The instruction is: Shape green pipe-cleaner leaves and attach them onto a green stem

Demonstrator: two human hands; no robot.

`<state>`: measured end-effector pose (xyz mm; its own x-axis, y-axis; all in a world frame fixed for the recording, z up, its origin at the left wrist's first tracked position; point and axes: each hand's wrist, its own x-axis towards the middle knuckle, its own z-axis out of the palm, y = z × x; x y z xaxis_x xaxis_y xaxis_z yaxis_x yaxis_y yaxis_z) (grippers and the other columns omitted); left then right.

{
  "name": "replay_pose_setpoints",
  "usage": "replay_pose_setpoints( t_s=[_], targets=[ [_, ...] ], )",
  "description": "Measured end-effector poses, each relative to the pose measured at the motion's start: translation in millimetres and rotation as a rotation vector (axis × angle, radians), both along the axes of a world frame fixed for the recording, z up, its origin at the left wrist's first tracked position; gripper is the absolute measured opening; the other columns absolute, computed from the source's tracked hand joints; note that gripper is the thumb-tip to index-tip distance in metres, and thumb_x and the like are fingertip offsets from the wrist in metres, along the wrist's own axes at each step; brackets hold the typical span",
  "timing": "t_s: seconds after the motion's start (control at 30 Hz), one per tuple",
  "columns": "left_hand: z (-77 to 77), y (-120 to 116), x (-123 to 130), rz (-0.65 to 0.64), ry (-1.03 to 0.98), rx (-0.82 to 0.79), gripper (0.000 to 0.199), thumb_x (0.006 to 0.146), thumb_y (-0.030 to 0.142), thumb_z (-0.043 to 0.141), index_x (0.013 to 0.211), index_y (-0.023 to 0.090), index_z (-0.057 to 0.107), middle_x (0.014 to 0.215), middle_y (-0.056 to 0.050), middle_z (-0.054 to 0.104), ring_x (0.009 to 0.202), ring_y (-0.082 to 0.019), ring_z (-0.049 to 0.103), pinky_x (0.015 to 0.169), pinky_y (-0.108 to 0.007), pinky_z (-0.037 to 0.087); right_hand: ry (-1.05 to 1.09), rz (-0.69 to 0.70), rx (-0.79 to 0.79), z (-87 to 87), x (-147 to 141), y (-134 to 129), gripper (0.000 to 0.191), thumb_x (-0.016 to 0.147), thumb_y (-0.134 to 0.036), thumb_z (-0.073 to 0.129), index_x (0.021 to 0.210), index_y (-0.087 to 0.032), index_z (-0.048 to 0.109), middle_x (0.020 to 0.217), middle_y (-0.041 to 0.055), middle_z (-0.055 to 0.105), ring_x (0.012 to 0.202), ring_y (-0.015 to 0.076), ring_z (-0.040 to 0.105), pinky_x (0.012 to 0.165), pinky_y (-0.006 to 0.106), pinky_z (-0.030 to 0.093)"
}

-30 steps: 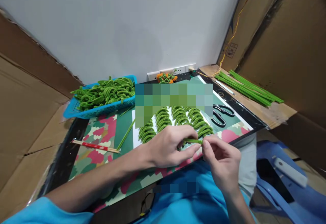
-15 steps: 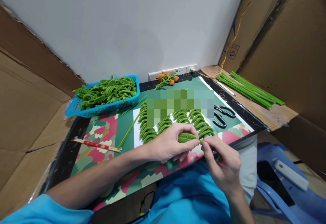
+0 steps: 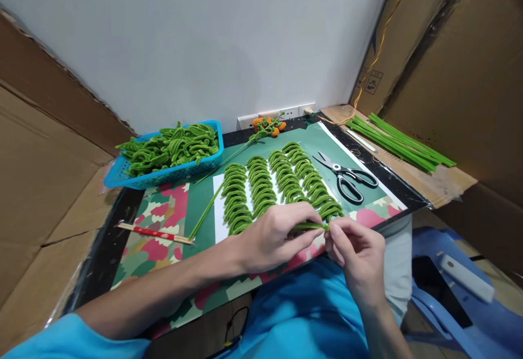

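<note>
A green fuzzy pipe-cleaner leaf is pinched between the fingers of my left hand. At the leaf's right tip, my right hand has thumb and forefinger pressed together on its end. Much of the leaf is covered by my left fingers. Just beyond my hands, rows of similar green pipe-cleaner leaves lie on a white sheet. Black-handled scissors rest to the right of those rows, blades partly spread.
At back left stands a blue basket heaped with green pipe-cleaner pieces. An orange-and-green pipe-cleaner stem lies near the wall socket. Chopsticks in a red wrapper are at left. Loose green pipe cleaners lie on cardboard at right.
My left hand has rolled over, so the leaf now shows edge-on rather than broadside. My right fingers have shifted slightly right and stay at its tip.
</note>
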<state>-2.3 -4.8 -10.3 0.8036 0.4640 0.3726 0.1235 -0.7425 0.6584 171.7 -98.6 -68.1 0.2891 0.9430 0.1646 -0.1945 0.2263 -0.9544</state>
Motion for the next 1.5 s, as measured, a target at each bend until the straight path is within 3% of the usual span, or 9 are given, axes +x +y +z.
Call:
replay_pose_setpoints(
  t_s=[0.17, 0.3, 0.4, 0.6, 0.8, 1.0, 1.2, 1.33, 1.5],
  targets=[
    [4.9, -7, 6, 0.037, 0.035, -0.807, 0.025, 0.103, 0.041, 0.07, 0.106, 0.017, 0.067, 0.067, 0.005, 0.062, 0.051, -0.008, 0.058, 0.051, -0.019, 0.047, -0.271, -0.073, 0.126, -0.6, 2, -2, 0.033, 0.106, -0.03, 0.063, 0.075, -0.018, 0.066, 0.064, -0.0028, 0.053, 0.056, 0.0097, 0.045, 0.051, 0.022, 0.035],
    [-3.3, -11, 8, -0.005, 0.074, -1.088, 0.04, 0.102, 0.056, 0.066, 0.102, 0.016, 0.064, 0.07, 0.002, 0.065, 0.046, -0.008, 0.058, 0.042, -0.018, 0.043, -0.302, -0.222, 0.103, -3.6, 8, 2, 0.037, 0.105, -0.032, 0.066, 0.071, -0.018, 0.064, 0.062, -0.0022, 0.055, 0.055, 0.0107, 0.047, 0.051, 0.022, 0.038],
    [-12.4, -16, 10, -0.059, 0.083, -1.133, 0.049, 0.106, 0.062, 0.056, 0.102, 0.014, 0.065, 0.071, 0.0, 0.067, 0.046, -0.007, 0.058, 0.041, -0.016, 0.04, -0.264, -0.279, 0.043, -2.8, 15, 6, 0.04, 0.104, -0.037, 0.069, 0.069, -0.018, 0.064, 0.06, -0.0024, 0.054, 0.052, 0.0102, 0.045, 0.047, 0.022, 0.035],
    [-29.4, -21, 13, -0.097, 0.056, -1.295, 0.06, 0.104, 0.071, 0.05, 0.09, 0.014, 0.064, 0.059, 0.001, 0.061, 0.041, -0.008, 0.053, 0.037, -0.017, 0.037, -0.13, -0.096, -0.024, -3.4, 11, 9, 0.042, 0.105, -0.045, 0.067, 0.072, -0.019, 0.061, 0.056, -0.0054, 0.046, 0.048, 0.0095, 0.04, 0.046, 0.022, 0.034],
    [-38.8, -21, 11, -0.083, 0.095, -1.253, 0.064, 0.104, 0.071, 0.051, 0.081, 0.013, 0.066, 0.054, 0.001, 0.058, 0.039, -0.009, 0.052, 0.037, -0.017, 0.036, -0.139, -0.085, -0.069, -4.2, 2, 8, 0.042, 0.101, -0.042, 0.072, 0.069, -0.019, 0.058, 0.057, -0.0055, 0.045, 0.049, 0.009, 0.041, 0.045, 0.022, 0.034],
    [-41.9, -22, 9, -0.076, 0.083, -1.25, 0.063, 0.105, 0.068, 0.051, 0.074, 0.014, 0.063, 0.046, 0.004, 0.047, 0.039, -0.01, 0.05, 0.037, -0.018, 0.032, -0.304, -0.142, -0.044, -1.9, 1, 6, 0.027, 0.103, -0.037, 0.069, 0.087, -0.017, 0.076, 0.062, -0.0031, 0.055, 0.051, 0.0103, 0.051, 0.046, 0.02, 0.041],
    [-42.9, -25, 10, -0.06, 0.043, -1.262, 0.06, 0.103, 0.072, 0.052, 0.08, 0.017, 0.059, 0.051, 0.007, 0.045, 0.04, -0.009, 0.052, 0.036, -0.017, 0.032, -0.111, -0.083, -0.089, 1.0, 7, 8, 0.026, 0.099, -0.041, 0.074, 0.104, -0.017, 0.081, 0.063, -0.0012, 0.063, 0.05, 0.0136, 0.059, 0.048, 0.024, 0.052],
    [-45.0, -27, 13, -0.032, -0.038, -1.282, 0.063, 0.104, 0.075, 0.045, 0.082, 0.017, 0.058, 0.051, 0.007, 0.045, 0.036, -0.008, 0.044, 0.037, -0.018, 0.034, -0.082, -0.034, -0.078, 1.1, 8, 8, 0.025, 0.1, -0.041, 0.074, 0.106, -0.018, 0.082, 0.059, -0.0022, 0.06, 0.048, 0.0136, 0.057, 0.045, 0.023, 0.048],
    [-41.9, -29, 14, -0.024, -0.088, -1.359, 0.061, 0.104, 0.072, 0.047, 0.081, 0.017, 0.056, 0.051, 0.007, 0.044, 0.034, -0.007, 0.038, 0.037, -0.019, 0.035, 0.024, 0.123, -0.04, -4.7, 8, 9, 0.025, 0.101, -0.041, 0.074, 0.108, -0.018, 0.081, 0.061, -0.0014, 0.065, 0.047, 0.0112, 0.055, 0.045, 0.022, 0.046]
  ],
)
